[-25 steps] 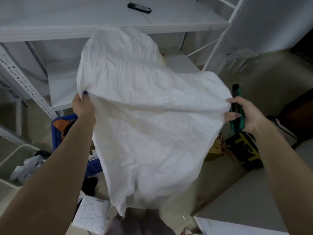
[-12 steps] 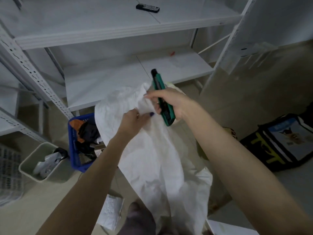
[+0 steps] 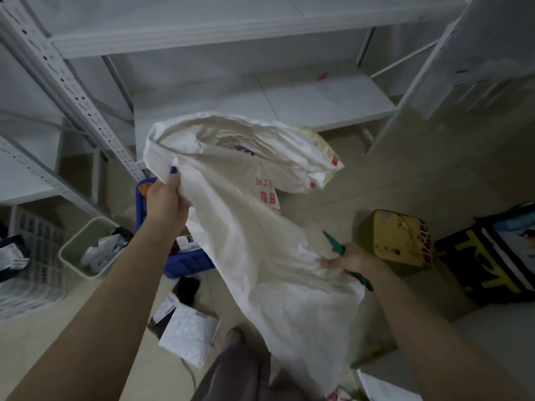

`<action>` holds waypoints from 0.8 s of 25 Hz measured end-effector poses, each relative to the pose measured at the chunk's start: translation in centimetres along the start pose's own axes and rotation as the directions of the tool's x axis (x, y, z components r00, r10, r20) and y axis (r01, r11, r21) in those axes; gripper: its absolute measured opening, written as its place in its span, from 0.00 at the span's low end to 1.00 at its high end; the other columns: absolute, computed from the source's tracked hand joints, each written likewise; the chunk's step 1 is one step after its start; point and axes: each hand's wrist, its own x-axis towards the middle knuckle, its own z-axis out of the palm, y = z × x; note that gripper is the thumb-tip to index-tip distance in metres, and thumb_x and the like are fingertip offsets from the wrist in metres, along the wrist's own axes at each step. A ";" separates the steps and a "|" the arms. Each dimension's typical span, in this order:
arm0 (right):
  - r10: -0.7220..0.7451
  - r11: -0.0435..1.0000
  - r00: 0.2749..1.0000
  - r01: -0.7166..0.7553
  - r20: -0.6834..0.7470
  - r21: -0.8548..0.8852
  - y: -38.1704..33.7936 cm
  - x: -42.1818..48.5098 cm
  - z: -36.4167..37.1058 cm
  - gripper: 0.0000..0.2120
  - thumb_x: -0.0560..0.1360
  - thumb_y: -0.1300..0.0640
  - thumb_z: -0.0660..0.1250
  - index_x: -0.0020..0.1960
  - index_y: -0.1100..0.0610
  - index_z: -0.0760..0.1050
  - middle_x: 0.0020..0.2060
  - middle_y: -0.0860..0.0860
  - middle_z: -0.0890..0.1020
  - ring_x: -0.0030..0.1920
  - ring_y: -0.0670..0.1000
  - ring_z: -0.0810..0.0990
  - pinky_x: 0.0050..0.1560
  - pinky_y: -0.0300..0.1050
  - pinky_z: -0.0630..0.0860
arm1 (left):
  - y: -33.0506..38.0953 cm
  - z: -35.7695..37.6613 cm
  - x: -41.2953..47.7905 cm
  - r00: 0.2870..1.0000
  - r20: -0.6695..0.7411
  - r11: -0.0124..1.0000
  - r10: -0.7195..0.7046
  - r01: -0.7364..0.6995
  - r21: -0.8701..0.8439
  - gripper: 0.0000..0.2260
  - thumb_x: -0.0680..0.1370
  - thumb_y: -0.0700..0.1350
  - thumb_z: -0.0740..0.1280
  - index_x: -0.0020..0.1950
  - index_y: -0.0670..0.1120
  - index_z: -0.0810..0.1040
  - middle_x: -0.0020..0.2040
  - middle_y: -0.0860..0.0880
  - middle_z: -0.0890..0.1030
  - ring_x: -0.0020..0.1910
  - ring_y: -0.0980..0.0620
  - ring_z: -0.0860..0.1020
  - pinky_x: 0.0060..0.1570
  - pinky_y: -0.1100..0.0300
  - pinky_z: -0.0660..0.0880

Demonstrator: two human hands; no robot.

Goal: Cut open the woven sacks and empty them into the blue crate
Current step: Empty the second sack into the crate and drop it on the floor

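nearest, on the floor by the person's foot, lies a white packet (image 3: pixel 188 331), short of the crate. above it, low on the right, the right hand (image 3: pixel 351 260) has its grip closed round a green cutter (image 3: pixel 337 247), and its fingertips seem to catch a fold of the woven sack (image 3: pixel 260 241); blur hides how firmly. the sack hangs limp between both hands and looks mostly empty, its open mouth turned up and away. higher on the left, the left hand (image 3: pixel 163 198) has its grip clenched on the sack's edge near the mouth. just beyond it the blue crate (image 3: pixel 188 263) stands on the floor at the foot of the shelving upright, with things in it and a pale green bin (image 3: pixel 84 256) to its left. this looks like the tail of the emptying step. next calls for checking nothing remains inside, setting the sack aside, and gathering the packet into the crate.
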 end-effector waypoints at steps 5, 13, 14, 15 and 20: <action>0.000 1.000 0.983 0.000 -0.186 -0.002 0.6 1.3 4.0 0.16 0.74 0.59 0.70 0.59 0.66 0.73 0.45 0.58 0.80 0.32 0.50 0.80 0.30 0.37 0.77 | -0.8 -2.5 1.3 0.981 -0.179 0.986 0.077 -0.049 0.158 0.11 0.80 0.40 0.61 0.60 0.38 0.73 0.48 0.48 0.79 0.52 0.45 0.79 0.47 0.57 0.75; -0.381 0.577 0.765 0.636 -0.520 0.512 -13.2 -7.0 -6.9 0.09 0.70 0.63 0.73 0.39 0.58 0.73 0.21 0.51 0.78 0.21 0.45 0.75 0.30 0.39 0.71 | -0.5 3.5 -0.4 0.854 0.310 0.483 0.418 -0.498 0.720 0.23 0.75 0.46 0.70 0.68 0.43 0.69 0.64 0.47 0.73 0.63 0.50 0.71 0.61 0.60 0.67; -0.426 0.509 0.725 0.687 -0.542 0.518 -14.7 -8.6 -8.0 0.10 0.70 0.64 0.73 0.38 0.57 0.72 0.22 0.51 0.77 0.21 0.45 0.75 0.30 0.40 0.71 | -0.3 5.4 -1.2 0.808 0.481 0.448 0.342 -0.590 0.672 0.23 0.74 0.48 0.70 0.66 0.44 0.71 0.63 0.51 0.74 0.61 0.54 0.71 0.59 0.64 0.66; -0.465 0.453 0.682 0.731 -0.564 0.510 -15.8 -10.2 -9.2 0.10 0.70 0.65 0.73 0.38 0.57 0.73 0.21 0.50 0.77 0.21 0.45 0.76 0.29 0.40 0.71 | 0.0 7.2 -1.8 0.751 0.601 0.420 0.275 -0.656 0.628 0.23 0.73 0.50 0.71 0.66 0.46 0.71 0.62 0.53 0.74 0.60 0.56 0.71 0.59 0.66 0.65; -0.509 0.332 0.540 0.841 -0.670 0.426 -17.7 -16.1 -15.5 0.06 0.70 0.65 0.73 0.40 0.59 0.76 0.22 0.49 0.78 0.22 0.47 0.78 0.29 0.40 0.73 | 3.9 14.7 -2.3 0.500 0.747 0.036 0.438 -0.840 0.541 0.20 0.71 0.58 0.68 0.54 0.44 0.78 0.50 0.47 0.80 0.51 0.46 0.77 0.50 0.57 0.68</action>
